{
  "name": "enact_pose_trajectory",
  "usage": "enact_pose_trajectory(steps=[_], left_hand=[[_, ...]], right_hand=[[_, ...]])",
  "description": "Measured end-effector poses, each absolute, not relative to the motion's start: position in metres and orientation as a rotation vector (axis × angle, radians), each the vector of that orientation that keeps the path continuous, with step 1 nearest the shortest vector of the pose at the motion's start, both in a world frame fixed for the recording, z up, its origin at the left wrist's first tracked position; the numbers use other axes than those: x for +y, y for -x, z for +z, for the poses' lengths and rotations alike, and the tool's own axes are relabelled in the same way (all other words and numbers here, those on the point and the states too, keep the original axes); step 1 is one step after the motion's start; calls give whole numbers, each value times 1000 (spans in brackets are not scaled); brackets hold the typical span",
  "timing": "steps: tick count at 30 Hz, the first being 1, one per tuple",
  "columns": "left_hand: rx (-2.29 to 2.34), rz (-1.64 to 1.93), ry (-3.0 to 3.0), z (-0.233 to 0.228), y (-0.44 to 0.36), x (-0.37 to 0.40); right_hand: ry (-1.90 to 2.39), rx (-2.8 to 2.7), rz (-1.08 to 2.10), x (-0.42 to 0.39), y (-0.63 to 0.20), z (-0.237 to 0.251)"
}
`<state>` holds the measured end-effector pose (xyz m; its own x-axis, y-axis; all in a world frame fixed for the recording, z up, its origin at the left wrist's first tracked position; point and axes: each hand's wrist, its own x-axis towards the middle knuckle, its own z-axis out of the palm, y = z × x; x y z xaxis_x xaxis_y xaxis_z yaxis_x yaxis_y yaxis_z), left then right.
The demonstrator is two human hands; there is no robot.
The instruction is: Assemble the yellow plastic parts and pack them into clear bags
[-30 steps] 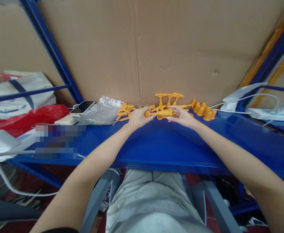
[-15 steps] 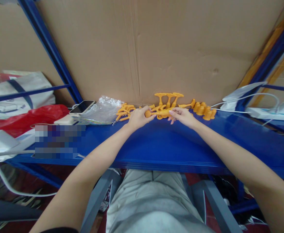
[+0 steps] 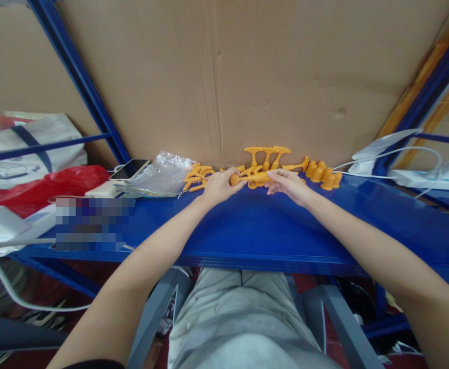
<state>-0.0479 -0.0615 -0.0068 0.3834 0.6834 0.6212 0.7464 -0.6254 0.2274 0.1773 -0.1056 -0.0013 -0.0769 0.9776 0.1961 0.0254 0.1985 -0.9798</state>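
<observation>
Above the back of the blue shelf, my left hand [image 3: 221,185] is closed around the left end of an orange plastic piece with a round knob [image 3: 234,179]. An orange cylindrical body [image 3: 260,177] extends rightward from there, and my right hand [image 3: 287,184] pinches its far end between thumb and fingers. Behind it, orange T-shaped pieces [image 3: 266,156] stand upright against the cardboard. Orange parts with small chains [image 3: 197,179] lie left of my left hand. To the right of my right hand is a cluster of orange cup-like pieces [image 3: 322,173].
A clear plastic bag [image 3: 163,174] and a phone [image 3: 134,169] lie on the left of the blue shelf [image 3: 247,225]. Farther left are a red plastic bag [image 3: 55,187] and white cables. A white power strip [image 3: 427,179] sits at the right. Cardboard [image 3: 285,77] closes off the back.
My right-hand fingers have shifted slightly on the orange piece. My left hand keeps nearly the same place and grip.
</observation>
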Motion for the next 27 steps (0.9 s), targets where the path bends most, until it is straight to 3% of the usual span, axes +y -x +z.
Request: enact_pose_trajectory(steps=[10, 16, 21, 27], left_hand=[[-1169, -792, 2806, -13, 50, -57], [-1408, -147, 2687, -11, 65, -43], [-1588, 148, 2566, -8, 78, -31], [-1646, 230, 2529, -4, 82, -27]], right_hand=[[1054, -979, 1183, -103, -177, 7], [1060, -1007, 942, -93, -185, 5], [1084, -1390, 468, -72, -184, 2], [1437, -2259, -631, -77, -152, 13]])
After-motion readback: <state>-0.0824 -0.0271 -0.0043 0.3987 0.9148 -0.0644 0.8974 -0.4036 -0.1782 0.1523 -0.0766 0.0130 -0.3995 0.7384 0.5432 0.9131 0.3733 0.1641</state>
